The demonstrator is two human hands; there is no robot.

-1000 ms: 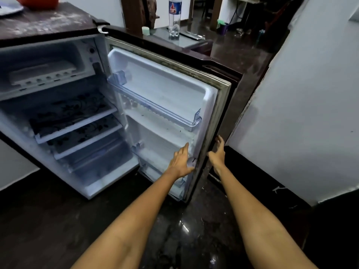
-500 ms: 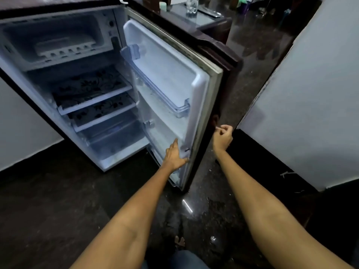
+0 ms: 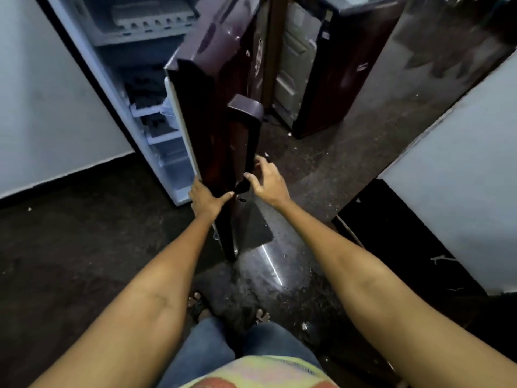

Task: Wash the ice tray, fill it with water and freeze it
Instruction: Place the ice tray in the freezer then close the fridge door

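Observation:
A white ice tray (image 3: 152, 16) lies in the freezer box at the top of the small open fridge (image 3: 156, 113). The dark maroon fridge door (image 3: 221, 88) stands half swung, its outer face toward me. My left hand (image 3: 205, 201) grips the door's lower free edge, thumb across the outer face. My right hand (image 3: 267, 182) hovers with fingers spread beside the lower end of the door handle (image 3: 246, 135), holding nothing.
White walls stand at the left (image 3: 47, 107) and the right (image 3: 458, 175). A dark cabinet (image 3: 330, 79) sits behind the door. The dark floor (image 3: 279, 275) is wet and shiny. My feet and knees show at the bottom.
The door has swung from wide open toward the fridge, now showing its outer face. My left hand stayed on its edge; my right hand opened and moved to the handle. The view dropped lower.

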